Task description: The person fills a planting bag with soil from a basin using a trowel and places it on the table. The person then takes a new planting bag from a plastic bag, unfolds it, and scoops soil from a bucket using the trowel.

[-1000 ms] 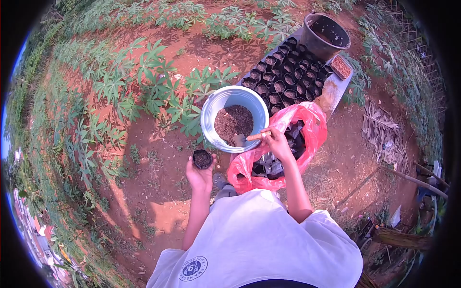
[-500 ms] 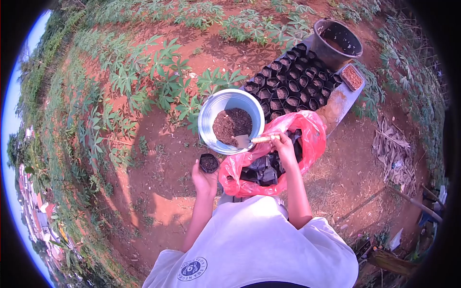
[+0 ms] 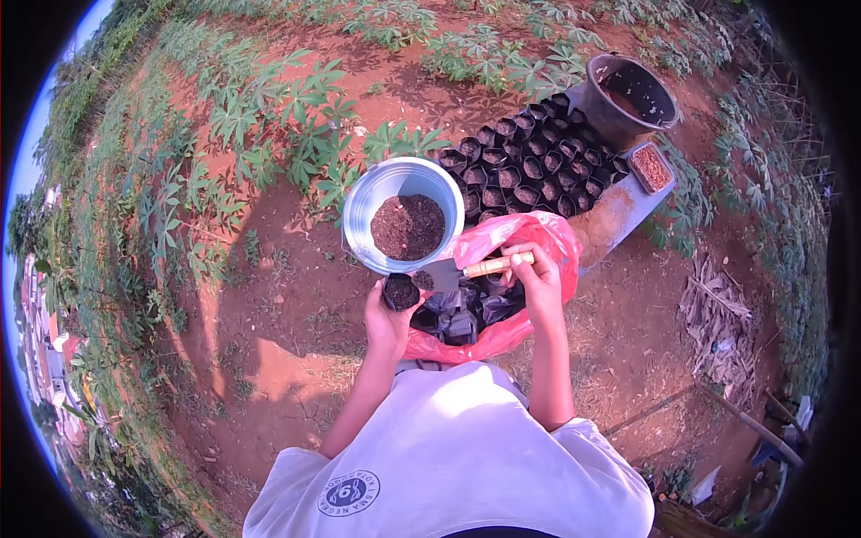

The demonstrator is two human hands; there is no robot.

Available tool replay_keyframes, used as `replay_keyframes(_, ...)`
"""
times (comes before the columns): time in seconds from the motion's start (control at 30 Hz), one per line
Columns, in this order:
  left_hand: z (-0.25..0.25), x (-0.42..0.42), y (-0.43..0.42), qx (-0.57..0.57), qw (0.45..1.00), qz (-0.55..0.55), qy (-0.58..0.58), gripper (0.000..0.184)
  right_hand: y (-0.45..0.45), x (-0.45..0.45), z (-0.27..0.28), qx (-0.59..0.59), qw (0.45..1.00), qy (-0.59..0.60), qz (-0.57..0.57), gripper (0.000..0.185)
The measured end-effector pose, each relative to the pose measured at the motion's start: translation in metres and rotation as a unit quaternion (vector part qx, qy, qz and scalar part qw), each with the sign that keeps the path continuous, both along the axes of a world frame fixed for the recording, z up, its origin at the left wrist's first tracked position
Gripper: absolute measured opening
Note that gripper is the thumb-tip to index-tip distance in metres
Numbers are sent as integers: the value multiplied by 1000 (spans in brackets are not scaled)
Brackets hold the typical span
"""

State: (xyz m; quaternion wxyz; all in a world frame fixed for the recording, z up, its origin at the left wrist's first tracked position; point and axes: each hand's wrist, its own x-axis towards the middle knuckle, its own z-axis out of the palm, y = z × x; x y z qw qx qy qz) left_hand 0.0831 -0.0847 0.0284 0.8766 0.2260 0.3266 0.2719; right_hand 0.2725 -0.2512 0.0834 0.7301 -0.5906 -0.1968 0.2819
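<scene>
My left hand (image 3: 387, 325) holds a small black nursery bag (image 3: 400, 292) upright, with dark soil showing in its mouth. In my right hand (image 3: 536, 273) is the pale wooden handle of a hand trowel (image 3: 484, 267). The metal blade points left, a little soil on its tip close beside the black bag. Just beyond my left hand stands a light blue bucket (image 3: 359, 226) with brown soil (image 3: 408, 227) inside. Beneath the trowel, a red plastic bag (image 3: 560, 238) lies open, full of folded black nursery bags (image 3: 459, 323).
Rows of soil-filled black nursery bags (image 3: 529, 170) stand on a board (image 3: 610, 215) at the upper right. A dark bucket (image 3: 628, 103) and a small tray of reddish-brown bits (image 3: 651, 169) are at its far end. Leafy plants (image 3: 314, 117) grow from the reddish ground.
The trowel has come out of the blue bucket, moving toward the black bag with soil on its tip. My left hand has risen slightly, bringing the bag closer to the blade.
</scene>
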Motion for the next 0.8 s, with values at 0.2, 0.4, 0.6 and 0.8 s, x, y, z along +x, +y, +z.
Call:
replay_keyframes(0.2,9,20,-31,20,999,40,3,38,-3,-16,30,-77,992,-97,24,13)
replay_keyframes(0.4,-9,27,-32,-4,1000,4,-15,42,-3,-23,66,-107,931,-344,60,21)
replay_keyframes(0.6,-5,26,-22,25,999,0,-21,40,6,-25,78,-66,910,-399,85,21)
replay_keyframes(0.8,25,20,-12,22,998,42,38,38,26,-32,74,-75,909,-388,131,22)
